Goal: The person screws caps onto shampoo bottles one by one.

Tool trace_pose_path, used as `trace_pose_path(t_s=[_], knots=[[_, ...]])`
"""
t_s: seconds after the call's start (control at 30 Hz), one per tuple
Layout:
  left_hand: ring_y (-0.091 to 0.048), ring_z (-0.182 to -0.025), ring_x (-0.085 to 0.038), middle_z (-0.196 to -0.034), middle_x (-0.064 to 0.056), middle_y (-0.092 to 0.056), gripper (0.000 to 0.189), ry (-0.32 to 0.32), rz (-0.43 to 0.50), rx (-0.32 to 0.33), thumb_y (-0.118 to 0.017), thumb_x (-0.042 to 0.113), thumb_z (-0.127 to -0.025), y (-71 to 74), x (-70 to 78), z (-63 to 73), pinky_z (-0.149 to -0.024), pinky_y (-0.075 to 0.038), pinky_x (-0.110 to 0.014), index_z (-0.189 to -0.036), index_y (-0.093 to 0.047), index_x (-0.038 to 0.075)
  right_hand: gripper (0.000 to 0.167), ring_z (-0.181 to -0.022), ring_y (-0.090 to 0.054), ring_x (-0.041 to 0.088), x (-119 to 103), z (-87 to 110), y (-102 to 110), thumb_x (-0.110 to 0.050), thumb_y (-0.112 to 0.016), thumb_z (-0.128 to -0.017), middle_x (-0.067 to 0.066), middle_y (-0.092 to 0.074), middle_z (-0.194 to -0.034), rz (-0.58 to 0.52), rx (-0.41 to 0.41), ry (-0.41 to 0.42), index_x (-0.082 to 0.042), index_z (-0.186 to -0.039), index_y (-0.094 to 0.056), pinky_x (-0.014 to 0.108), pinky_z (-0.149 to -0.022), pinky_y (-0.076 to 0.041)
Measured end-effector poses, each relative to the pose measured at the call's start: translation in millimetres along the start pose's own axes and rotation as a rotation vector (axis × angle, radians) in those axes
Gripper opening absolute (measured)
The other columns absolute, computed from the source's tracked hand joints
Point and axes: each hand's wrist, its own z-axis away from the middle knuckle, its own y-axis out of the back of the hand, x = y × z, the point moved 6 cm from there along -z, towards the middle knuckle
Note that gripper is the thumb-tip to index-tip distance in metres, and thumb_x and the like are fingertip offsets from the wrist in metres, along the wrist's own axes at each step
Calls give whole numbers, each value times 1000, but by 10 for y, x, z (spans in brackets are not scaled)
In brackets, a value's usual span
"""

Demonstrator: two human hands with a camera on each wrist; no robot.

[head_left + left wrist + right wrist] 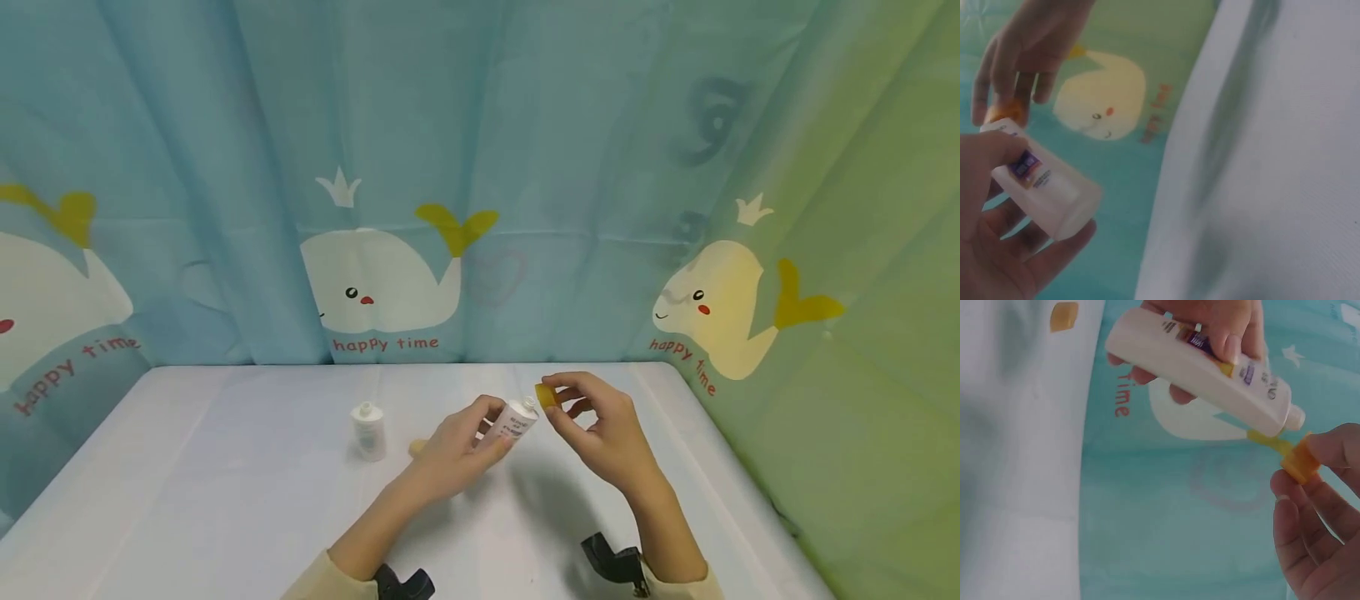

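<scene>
My left hand (461,450) grips a small white plastic bottle (1204,372) with a purple and yellow label, tilted so its neck points toward my right hand. The bare neck shows in the right wrist view. My right hand (600,429) pinches an orange-yellow cap (1301,460) between thumb and fingers, just off the bottle's mouth. Both hands are raised over the white table (225,500). In the left wrist view the cap (1007,111) overlaps the bottle's top end.
A second white bottle (369,432), without a cap, stands upright on the table left of my hands. Another yellow cap (1064,317) lies on the table, partly hidden behind my left hand in the head view. A whale-printed curtain (570,208) hangs around the table's back and sides.
</scene>
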Motion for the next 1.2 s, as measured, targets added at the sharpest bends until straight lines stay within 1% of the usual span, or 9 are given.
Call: trace_pose_path(t_s=[0.2,0.37,0.5,0.63,0.73,0.83,0.9,1.03,1.2], knots=[[-62,-95,-11,-112,6,-65,32,-21,1,-3,-60,29,-98,20,37,-6,-83,-53,-31,-127,-52,20,35,-92,-68,13,-90,-14,-14,1,-73,-86,0,-70,-114,-60,-26,15,-13,-117,-68,25,-69,-56],[-63,-92,-12,-107,7,-65,30,-46,3,-8,-62,29,-97,38,75,-13,-81,-53,-30,-125,-54,21,33,-89,-70,13,-133,-19,-41,-2,-75,-85,1,-72,-112,-65,-26,32,-11,-117,-69,25,-68,-56],[-63,-91,-12,-106,7,-66,31,-56,-19,-2,-62,28,-96,53,90,-20,-81,-53,-30,-125,-55,21,26,-88,-70,12,-125,-8,-49,-2,-75,-86,3,-73,-111,-57,-14,17,-12,-109,-69,24,-66,-55],[-63,-90,-10,-107,7,-66,31,-42,-33,-1,-62,28,-96,69,86,-17,-80,-53,-29,-126,-56,22,23,-89,-70,13,-114,4,-52,-1,-77,-85,8,-72,-115,-78,-15,25,-10,-104,-70,23,-66,-56],[-62,-91,-9,-108,7,-66,31,-22,-43,-3,-62,28,-96,82,74,-18,-80,-53,-29,-126,-56,22,28,-90,-70,15,-120,8,-55,3,-77,-82,11,-71,-118,-101,-30,48,-8,-107,-72,24,-67,-57],[-62,-91,-9,-109,7,-66,30,-10,-61,3,-62,28,-96,98,65,-17,-80,-53,-30,-125,-56,22,35,-93,-70,16,-118,8,-61,9,-75,-79,12,-69,-121,-117,-57,49,-6,-111,-73,24,-69,-58],[-62,-91,-9,-109,7,-66,29,-4,-69,7,-62,28,-96,108,64,-17,-80,-53,-30,-124,-56,22,37,-93,-70,15,-114,5,-64,10,-75,-79,10,-69,-122,-121,-71,35,-6,-112,-73,24,-71,-58],[-61,-91,-9,-108,8,-66,28,-10,-73,4,-62,29,-97,111,64,-16,-80,-52,-30,-123,-57,23,31,-98,-70,14,-108,-5,-64,2,-78,-81,8,-69,-122,-110,-77,15,-8,-110,-73,25,-74,-58],[-61,-89,-9,-105,10,-66,27,-29,-51,-12,-62,30,-97,92,59,-11,-79,-52,-29,-123,-57,24,26,-109,-67,16,-78,-7,-73,-7,-82,-81,3,-69,-122,-94,-66,-19,-16,-103,-72,29,-82,-58]])
